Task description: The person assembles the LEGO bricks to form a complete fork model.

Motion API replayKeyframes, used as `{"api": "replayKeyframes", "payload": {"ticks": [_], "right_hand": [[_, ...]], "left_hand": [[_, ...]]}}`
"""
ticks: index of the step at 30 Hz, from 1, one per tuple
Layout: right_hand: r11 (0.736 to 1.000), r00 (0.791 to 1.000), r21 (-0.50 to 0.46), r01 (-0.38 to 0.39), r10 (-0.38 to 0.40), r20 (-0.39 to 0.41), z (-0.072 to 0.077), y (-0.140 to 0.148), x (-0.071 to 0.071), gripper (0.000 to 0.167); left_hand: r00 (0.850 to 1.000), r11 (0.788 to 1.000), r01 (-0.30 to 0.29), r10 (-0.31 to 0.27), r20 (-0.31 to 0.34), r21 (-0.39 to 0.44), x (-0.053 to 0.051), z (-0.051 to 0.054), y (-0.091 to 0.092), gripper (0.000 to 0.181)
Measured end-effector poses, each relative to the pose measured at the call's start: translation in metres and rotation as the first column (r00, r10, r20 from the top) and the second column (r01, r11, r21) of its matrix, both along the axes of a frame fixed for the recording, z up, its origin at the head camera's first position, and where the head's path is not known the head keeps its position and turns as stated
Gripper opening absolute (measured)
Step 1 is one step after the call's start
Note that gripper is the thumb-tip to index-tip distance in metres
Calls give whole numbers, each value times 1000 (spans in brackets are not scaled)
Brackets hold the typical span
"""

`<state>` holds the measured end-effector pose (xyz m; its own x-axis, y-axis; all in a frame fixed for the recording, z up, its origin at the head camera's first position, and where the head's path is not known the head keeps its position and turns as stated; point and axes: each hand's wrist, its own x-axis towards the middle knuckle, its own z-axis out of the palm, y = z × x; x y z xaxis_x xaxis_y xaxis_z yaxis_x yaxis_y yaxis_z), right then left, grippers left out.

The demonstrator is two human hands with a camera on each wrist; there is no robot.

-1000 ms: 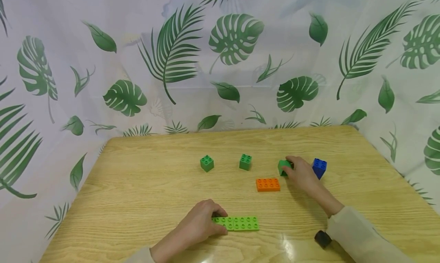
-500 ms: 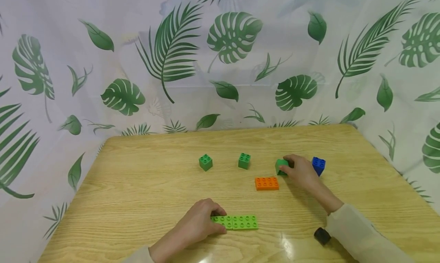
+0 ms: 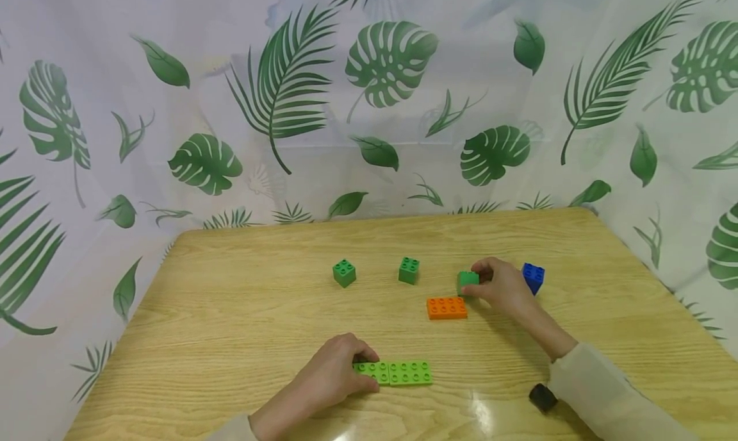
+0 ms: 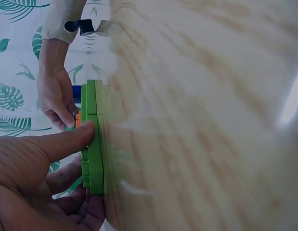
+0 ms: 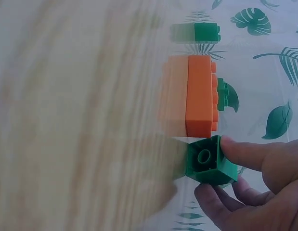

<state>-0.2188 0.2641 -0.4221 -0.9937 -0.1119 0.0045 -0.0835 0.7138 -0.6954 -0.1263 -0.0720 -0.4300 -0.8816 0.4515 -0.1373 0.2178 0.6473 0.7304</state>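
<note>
In the head view, two flat light-green toy bricks (image 3: 410, 373) lie end to end near the front of the table. My left hand (image 3: 337, 372) pinches the left one between thumb and fingers, partly covering it. The left wrist view shows the thumb pressed against the side of the light-green brick (image 4: 95, 161). Farther back, my right hand (image 3: 507, 290) grips a small green brick (image 3: 467, 280) between thumb and fingers. In the right wrist view that green brick (image 5: 212, 176) is turned on its side, its hollow underside showing.
An orange brick (image 3: 446, 308) lies just in front of the held green one. Two more green bricks (image 3: 344, 273) stand farther left. Beyond the right hand stands a blue brick (image 3: 533, 278). A black object (image 3: 542, 397) sits beside the right sleeve. Leaf-patterned cloth borders the table.
My right hand has shifted slightly left with the green brick, which has turned a little in its grip. The left hand stays on the light-green brick.
</note>
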Motion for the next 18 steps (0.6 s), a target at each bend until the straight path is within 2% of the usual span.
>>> {"api": "replayKeyframes", "payload": {"ticks": [5,12,18], "right_hand": [[1000,1000,16,-9,9,0,0,-1,3,45],[998,998,45,-33,35,-56,-1,-2,5,37],[990,994,119,-78,86,-65,-2,-3,5,51]], "left_hand": [[1000,1000,-2,2,-8,9,1,0,-1,32],[1000,1000,1,-1,-11,7,1,0,-1,32],[1000,1000,4,-4,-10,-2,1,1,0,32]]}}
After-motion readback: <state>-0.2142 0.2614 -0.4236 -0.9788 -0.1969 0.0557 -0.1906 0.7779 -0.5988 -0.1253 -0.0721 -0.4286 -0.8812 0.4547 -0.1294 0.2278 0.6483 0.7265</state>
